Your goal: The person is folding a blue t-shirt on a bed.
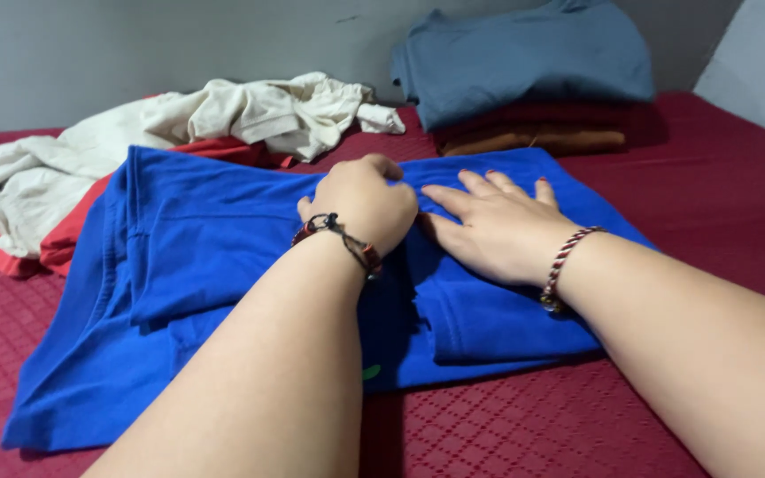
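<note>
Left hand (365,205), fingers curled on the blue shirt (197,265); right hand (493,226) at three o'clock, fingers spread flat. Best pressed evenly outward against creases.

Dark red quilted bed cover (577,425) carries it all: blue shirt (188,265) spread centre, cream and red clothes (223,115) behind its left, folded stack (524,71) behind its right.

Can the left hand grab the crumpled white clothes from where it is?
Probably yes. The left hand rests curled on the blue shirt, and the white clothes lie just beyond it, with only flat blue and red cloth between. It looks like a short stretch forward.
</note>
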